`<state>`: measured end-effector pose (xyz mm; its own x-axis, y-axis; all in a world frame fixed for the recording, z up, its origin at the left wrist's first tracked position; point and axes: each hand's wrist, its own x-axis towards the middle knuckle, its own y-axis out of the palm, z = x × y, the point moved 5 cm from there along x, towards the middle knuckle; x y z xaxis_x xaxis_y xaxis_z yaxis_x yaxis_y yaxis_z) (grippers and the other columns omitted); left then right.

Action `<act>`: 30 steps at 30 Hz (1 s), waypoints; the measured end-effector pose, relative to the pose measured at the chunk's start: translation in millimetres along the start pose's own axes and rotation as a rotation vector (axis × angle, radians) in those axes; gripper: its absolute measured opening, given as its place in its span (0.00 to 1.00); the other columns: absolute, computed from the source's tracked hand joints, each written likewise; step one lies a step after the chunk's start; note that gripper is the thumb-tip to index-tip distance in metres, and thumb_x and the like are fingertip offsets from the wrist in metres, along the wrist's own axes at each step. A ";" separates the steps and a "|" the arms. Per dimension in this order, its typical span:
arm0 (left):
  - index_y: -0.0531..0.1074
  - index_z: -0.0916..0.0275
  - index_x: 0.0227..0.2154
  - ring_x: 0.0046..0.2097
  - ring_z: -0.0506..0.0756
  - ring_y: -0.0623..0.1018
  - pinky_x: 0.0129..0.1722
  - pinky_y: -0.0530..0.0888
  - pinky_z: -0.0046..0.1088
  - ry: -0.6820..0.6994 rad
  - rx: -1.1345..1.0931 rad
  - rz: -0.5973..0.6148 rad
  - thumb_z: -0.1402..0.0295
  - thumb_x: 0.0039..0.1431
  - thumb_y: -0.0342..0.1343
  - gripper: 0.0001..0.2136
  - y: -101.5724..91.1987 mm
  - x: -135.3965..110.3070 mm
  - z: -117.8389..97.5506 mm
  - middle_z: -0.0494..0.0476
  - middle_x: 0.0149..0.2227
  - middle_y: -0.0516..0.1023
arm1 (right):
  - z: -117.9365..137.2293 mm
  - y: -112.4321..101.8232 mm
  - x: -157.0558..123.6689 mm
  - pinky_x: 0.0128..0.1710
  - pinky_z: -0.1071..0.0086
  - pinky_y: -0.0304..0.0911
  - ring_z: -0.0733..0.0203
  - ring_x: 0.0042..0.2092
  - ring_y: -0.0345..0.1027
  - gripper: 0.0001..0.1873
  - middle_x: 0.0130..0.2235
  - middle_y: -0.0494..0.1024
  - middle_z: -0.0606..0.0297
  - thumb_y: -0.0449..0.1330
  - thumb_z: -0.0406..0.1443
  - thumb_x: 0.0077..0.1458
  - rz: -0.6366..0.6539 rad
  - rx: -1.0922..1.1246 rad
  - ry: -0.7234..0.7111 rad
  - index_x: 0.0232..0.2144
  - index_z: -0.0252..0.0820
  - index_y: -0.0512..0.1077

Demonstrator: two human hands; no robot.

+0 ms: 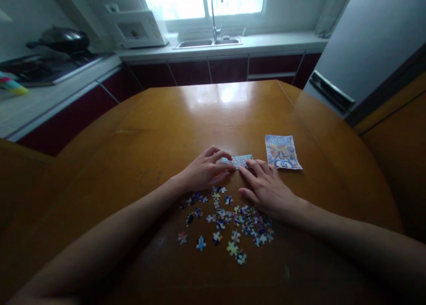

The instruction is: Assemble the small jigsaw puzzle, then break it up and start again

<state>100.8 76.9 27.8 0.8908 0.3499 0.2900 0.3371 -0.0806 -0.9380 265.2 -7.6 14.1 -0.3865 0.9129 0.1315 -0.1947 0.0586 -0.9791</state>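
A joined strip of jigsaw puzzle (241, 161), light blue with pale lettering, lies flat on the wooden table. My left hand (209, 168) rests at its left end, fingers stretched out and touching its edge. At the right end lies my right hand (264, 183), with spread fingertips on the strip's lower and right edges. Both hands partly cover the strip. Loose jigsaw pieces (221, 216) are scattered on the near side, below and between my hands; some lie close under my right palm. A printed picture sheet (282, 152) with a blue cartoon character lies beyond my right hand.
The glossy wooden table (159, 123) has rounded ends. Behind it runs a counter with a sink (208, 43), a tap (214, 16) and a white microwave (138, 28). A dark wok (63, 39) stands on the stove at left; a grey fridge (369, 43) is at right.
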 end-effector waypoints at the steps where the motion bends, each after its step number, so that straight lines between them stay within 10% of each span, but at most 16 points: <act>1: 0.75 0.53 0.50 0.51 0.60 0.66 0.55 0.69 0.41 -0.005 0.006 0.000 0.65 0.65 0.55 0.13 0.1 0.2 -0.1 0.58 0.53 0.72 | 0.3 -0.2 0.2 0.59 0.47 0.52 0.40 0.62 0.52 0.30 0.63 0.62 0.48 0.49 0.50 0.65 -0.002 0.000 0.001 0.63 0.40 0.61; 16: 0.75 0.55 0.46 0.44 0.55 0.70 0.46 0.72 0.34 0.001 0.012 -0.270 0.73 0.62 0.57 0.11 -11.8 -3.8 9.1 0.54 0.45 0.77 | -2.8 -6.4 3.8 0.56 0.50 0.54 0.43 0.59 0.55 0.25 0.60 0.66 0.52 0.52 0.46 0.65 -0.012 0.049 0.014 0.59 0.42 0.64; 30: 0.79 0.54 0.35 0.43 0.55 0.71 0.47 0.70 0.35 -0.009 -0.055 -0.113 0.66 0.62 0.58 0.05 -6.4 -2.6 12.8 0.53 0.43 0.79 | -0.4 -8.2 3.6 0.56 0.50 0.55 0.43 0.59 0.56 0.22 0.58 0.67 0.51 0.53 0.45 0.65 -0.039 0.079 -0.003 0.56 0.42 0.67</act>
<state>92.4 88.5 30.6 0.8433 0.3678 0.3918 0.4519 -0.0909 -0.8874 265.8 -4.6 22.6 -0.3802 0.9092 0.1696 -0.2804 0.0615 -0.9579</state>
